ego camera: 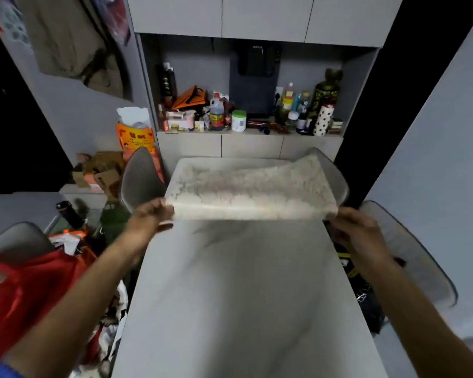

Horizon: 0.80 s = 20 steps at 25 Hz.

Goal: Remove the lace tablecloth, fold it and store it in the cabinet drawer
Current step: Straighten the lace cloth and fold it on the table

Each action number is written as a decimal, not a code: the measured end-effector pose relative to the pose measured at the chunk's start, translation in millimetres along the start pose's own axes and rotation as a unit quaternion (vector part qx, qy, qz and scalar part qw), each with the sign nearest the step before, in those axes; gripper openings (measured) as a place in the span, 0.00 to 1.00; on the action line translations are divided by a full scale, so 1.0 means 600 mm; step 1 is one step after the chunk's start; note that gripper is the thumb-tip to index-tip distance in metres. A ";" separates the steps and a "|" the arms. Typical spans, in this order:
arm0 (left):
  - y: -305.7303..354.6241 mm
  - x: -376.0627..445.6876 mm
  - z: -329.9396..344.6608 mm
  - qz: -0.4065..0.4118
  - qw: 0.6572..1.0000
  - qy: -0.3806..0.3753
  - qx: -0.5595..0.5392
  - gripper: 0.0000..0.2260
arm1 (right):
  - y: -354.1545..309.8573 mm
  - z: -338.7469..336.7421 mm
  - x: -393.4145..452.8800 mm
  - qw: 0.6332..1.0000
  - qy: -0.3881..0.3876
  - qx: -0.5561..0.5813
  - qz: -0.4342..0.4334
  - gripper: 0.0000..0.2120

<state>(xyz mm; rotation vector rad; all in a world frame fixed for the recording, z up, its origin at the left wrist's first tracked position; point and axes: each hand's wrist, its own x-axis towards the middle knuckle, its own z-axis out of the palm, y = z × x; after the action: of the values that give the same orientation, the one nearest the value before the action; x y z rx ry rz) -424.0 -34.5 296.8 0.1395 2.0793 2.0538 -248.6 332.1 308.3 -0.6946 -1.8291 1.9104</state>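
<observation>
Grey cabinets point(251, 148) fill the far wall, with a cluttered open shelf point(246, 130) of bottles and jars above the closed lower fronts. Before them stands a long table point(238, 296) with a pale marbled top, its near half bare. Both arms reach straight out over it, elbows low, wrists level. The left hand point(150, 216) pinches the near left corner of the lace tablecloth point(251, 186), thumb on top and fingers curled under. The right hand point(358, 230) is closed on the near right corner in the same way, knuckles up. Between them the cloth's near edge is lifted clear of the tabletop and stretched taut, while its far part lies over the far end of the table. An orange bag point(135, 140) at the left carries printed characters, too blurred to read. Grey chairs point(139, 178) flank the table.
</observation>
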 end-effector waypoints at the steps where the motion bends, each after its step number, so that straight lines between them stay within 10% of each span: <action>1: -0.076 -0.012 0.002 -0.053 0.999 0.011 0.000 0.12 | 0.079 -0.009 -0.005 0.997 0.005 -0.005 0.071 0.03; 8: -0.544 -0.121 0.001 -0.340 0.930 -0.001 0.136 0.11 | 0.534 -0.045 -0.092 0.862 -0.031 -0.194 0.468 0.08; 13: -0.590 -0.155 -0.020 -0.362 0.908 -0.021 0.208 0.08 | 0.584 -0.058 -0.120 0.842 -0.137 -0.341 0.395 0.07; 20: -0.592 -0.158 -0.011 -0.280 0.902 -0.049 0.324 0.14 | 0.592 -0.028 -0.083 0.907 -0.074 -0.344 0.229 0.07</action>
<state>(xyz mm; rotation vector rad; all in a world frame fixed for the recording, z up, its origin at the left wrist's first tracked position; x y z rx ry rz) -303.4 -69.1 -49.1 -0.2266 2.3013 0.9712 -181.6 294.0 -42.2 -1.3340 -2.6602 1.5524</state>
